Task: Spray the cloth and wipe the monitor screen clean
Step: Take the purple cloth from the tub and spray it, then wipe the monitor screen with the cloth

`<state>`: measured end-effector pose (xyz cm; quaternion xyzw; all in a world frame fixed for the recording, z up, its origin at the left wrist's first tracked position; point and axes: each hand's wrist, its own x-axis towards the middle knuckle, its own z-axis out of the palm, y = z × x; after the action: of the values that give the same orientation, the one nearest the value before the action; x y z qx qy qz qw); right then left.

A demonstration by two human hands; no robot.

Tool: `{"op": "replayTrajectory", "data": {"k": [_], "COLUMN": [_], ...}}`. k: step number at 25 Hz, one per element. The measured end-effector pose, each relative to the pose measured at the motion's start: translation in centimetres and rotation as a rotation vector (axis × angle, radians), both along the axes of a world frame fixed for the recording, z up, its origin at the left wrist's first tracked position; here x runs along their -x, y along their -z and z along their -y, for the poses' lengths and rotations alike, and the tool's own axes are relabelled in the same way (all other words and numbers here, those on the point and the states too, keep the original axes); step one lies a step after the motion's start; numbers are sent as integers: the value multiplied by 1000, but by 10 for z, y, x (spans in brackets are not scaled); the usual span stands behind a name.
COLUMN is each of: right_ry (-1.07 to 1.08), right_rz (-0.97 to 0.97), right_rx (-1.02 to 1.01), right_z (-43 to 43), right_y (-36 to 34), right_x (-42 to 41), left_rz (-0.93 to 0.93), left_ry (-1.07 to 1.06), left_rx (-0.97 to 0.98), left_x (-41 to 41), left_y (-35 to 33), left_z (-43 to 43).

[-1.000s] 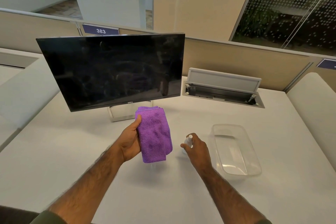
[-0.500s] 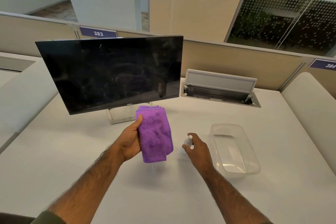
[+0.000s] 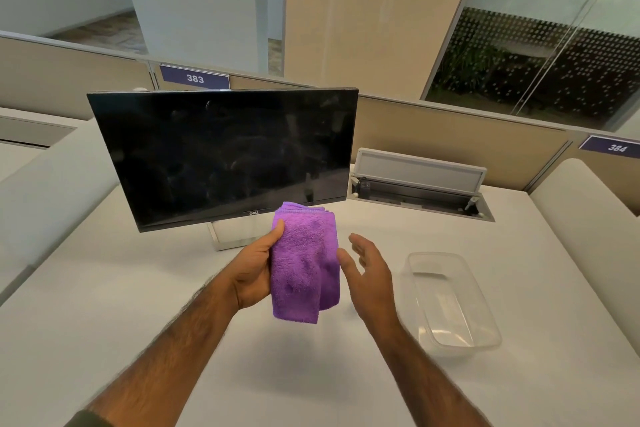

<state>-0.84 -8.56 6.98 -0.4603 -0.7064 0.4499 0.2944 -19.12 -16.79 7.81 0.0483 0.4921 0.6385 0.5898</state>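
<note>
A: Where's the folded purple microfibre cloth (image 3: 304, 263)?
B: Gripped in left hand (image 3: 254, 270), above white worktop (image 3: 104, 288), in front of black flat monitor (image 3: 225, 156). Right hand (image 3: 369, 270) fingers spread, empty, just beside cloth

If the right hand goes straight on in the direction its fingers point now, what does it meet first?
Probably the monitor: the open right hand points forward and a little left, just past the edge of the cloth held in the left hand. Depth is unclear, so it may brush the cloth first.
</note>
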Motion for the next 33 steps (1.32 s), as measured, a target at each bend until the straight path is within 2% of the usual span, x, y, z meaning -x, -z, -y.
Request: {"op": "replayTrajectory", "data": {"k": [2,4,9,12,18,21,25,31,33], "right_ry": [-62,-112,-192,-198,-45,-94,-82,233,354], "right_rz": [-109,-256,-359,-378,-452,-543,-542,-580,-585], "right_rx": [341,531,599,571,512,579,566,211,90], "right_z": [-2,-3,11,21,39,45,39,-22,-51], "right_y": [-15,-19,-35,-41,-45,-48,-51,-66,-73], "right_x": [21,36,72,97,132,143,151,154,158], "left_rz": [-44,-128,-339,-441,-799,-907,-986,-1224,-1220], "left_ry": [46,86,85,40,11,-51,-155,-515,-686], "left_rx": [15,25,-1,-11,29,27,38,81,82], "left_x": [3,11,48,71,96,101,103,149,172], "left_y": [-5,-9,-18,-27,-33,-39,-45,-74,-83], "left_z": [1,4,18,27,34,28,18,29,47]}}
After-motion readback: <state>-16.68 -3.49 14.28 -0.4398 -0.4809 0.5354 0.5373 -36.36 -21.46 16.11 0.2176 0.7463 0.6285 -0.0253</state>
